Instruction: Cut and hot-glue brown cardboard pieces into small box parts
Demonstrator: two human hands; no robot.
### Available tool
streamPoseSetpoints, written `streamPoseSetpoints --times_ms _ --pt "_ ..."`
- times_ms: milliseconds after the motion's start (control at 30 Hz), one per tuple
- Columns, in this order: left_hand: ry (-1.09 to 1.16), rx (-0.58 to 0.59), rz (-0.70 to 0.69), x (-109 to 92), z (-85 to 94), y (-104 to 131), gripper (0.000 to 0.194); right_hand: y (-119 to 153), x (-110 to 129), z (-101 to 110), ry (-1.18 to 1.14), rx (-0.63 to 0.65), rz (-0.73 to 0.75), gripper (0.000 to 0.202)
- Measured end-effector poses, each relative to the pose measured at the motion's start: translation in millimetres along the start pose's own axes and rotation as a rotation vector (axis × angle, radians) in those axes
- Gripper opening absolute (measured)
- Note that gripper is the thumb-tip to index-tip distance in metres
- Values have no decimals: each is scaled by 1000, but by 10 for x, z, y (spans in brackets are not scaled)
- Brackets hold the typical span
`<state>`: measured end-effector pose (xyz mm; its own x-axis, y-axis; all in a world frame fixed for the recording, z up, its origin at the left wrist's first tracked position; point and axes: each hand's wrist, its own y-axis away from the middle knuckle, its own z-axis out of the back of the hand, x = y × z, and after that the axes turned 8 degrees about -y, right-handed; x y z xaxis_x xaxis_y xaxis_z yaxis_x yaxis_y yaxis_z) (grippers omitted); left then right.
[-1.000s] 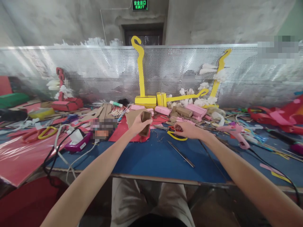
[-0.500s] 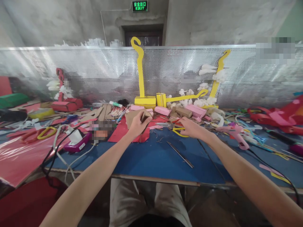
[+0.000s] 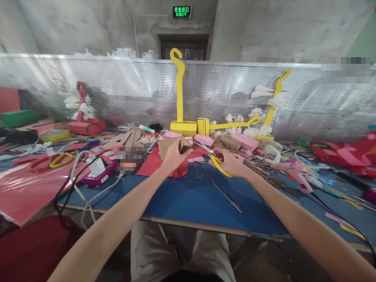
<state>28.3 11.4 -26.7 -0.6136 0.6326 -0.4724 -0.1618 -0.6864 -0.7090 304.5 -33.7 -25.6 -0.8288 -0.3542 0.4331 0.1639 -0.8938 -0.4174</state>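
My left hand (image 3: pixel 174 156) is closed around a small folded cardboard box (image 3: pixel 184 146), whose open end faces right. A flat piece of brown cardboard (image 3: pixel 164 147) shows just left of my fingers. In my right hand (image 3: pixel 230 162) are scissors (image 3: pixel 217 164) with a yellow and red handle, their blades pointing up and left toward the box. The blades and the box are apart. Red sheet material (image 3: pixel 147 166) lies beneath my left hand. A pair of metal tweezers or a similar thin tool (image 3: pixel 226 196) rests on the blue table (image 3: pixel 182 199) between my forearms.
Yellow hook-topped pieces (image 3: pixel 180 94) stand by the perforated metal screen (image 3: pixel 126 90). A pink glue gun (image 3: pixel 296 174) lies at right with its cord. On the left are a purple power strip (image 3: pixel 98 176), cables and another pair of scissors (image 3: pixel 49 161). Cardboard and paper scraps cover the back.
My right hand has lifted the scissors off the scraps and turned them, so the blades now point up and left. The box in my left hand has tilted slightly. The view has shifted a little.
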Motion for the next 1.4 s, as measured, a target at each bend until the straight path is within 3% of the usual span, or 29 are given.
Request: streamPoseSetpoints --times_ms 333,567,900,1400 --pt "-28 -31 10 64 -78 -8 40 74 185 -58 -66 -23 85 50" --pt "-51 -56 -58 25 -45 -4 32 140 377 -134 -126 -54 112 50" --pt "-83 -92 -140 10 -40 20 20 166 322 -207 -203 -56 117 45" --pt "-95 -133 -162 13 -27 10 27 180 322 -347 -248 -84 89 48"
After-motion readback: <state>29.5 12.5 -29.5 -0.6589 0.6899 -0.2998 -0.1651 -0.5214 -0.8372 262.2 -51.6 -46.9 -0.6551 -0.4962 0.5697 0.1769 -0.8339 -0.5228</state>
